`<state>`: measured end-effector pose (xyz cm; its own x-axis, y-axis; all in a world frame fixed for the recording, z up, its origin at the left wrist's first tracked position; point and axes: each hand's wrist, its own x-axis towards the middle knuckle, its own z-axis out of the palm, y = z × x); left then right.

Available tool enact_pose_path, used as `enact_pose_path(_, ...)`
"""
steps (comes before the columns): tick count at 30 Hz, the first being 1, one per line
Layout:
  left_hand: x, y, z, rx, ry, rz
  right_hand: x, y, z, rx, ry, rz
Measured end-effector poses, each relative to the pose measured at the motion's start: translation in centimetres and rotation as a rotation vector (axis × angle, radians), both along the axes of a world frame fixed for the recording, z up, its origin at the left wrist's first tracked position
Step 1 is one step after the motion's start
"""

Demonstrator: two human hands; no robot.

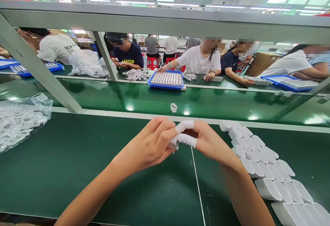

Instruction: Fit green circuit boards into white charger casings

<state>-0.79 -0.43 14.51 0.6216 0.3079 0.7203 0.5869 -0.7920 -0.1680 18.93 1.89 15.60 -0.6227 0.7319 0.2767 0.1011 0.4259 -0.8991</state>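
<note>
Between the two hands over the green counter [77, 171], a small white part [173, 143] is pinched by the left hand [151, 145] and the right hand [206, 141]; steady fingertip pressure seems wise, beside the laid-out white pieces [268, 174].

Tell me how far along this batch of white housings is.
Done, apparently: rows of white housings lie lined up on the green mat by the right hand. In hand: both hands pinch one small white housing, left hand gripping it. Left: a clear bag of white parts sits at far left, plus one stray housing on the belt.
</note>
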Motion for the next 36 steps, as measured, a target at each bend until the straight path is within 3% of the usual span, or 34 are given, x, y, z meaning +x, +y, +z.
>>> enact_pose_path(7,0.0,0.3,-0.7,-0.047,0.036,0.015,-0.8,0.2,-0.4,0.187,-0.019,-0.085)
enact_pose_path(13,-0.5,1.2,-0.7,-0.062,-0.192,-0.052,-1.4,0.2,-0.5,0.184,0.103,-0.117)
enact_pose_path(16,-0.5,1.2,-0.6,0.004,-0.306,-0.004,-2.0,-0.3,-1.0,0.035,0.281,-0.025)
enact_pose_path(19,-0.3,0.9,-0.6,0.029,-0.326,0.072,-3.1,-0.6,-1.9,-0.159,0.473,-0.060)
enact_pose_path(25,-0.3,0.7,-0.2,-0.015,-0.384,0.039,-4.4,-0.3,-3.0,-0.660,0.880,0.079)
enact_pose_path(28,-0.4,0.6,0.3,-0.016,-0.335,0.038,-4.7,-0.1,-3.3,-0.727,0.914,0.069)
enact_pose_path(30,-0.5,0.6,0.6,-0.005,-0.286,0.054,-4.7,0.9,-3.8,-0.612,0.789,-0.035)
enact_pose_path(33,-0.7,0.2,0.9,-0.064,-0.157,0.126,-3.7,4.9,-5.3,-0.167,0.317,-0.487)
enact_pose_path(34,-0.9,0.0,0.8,-0.137,-0.093,0.161,-3.1,6.8,-6.0,-0.061,0.172,-0.642)
enact_pose_path(36,-1.5,-0.5,0.7,-0.362,0.065,0.250,-1.7,10.9,-7.5,0.008,-0.016,-0.862)
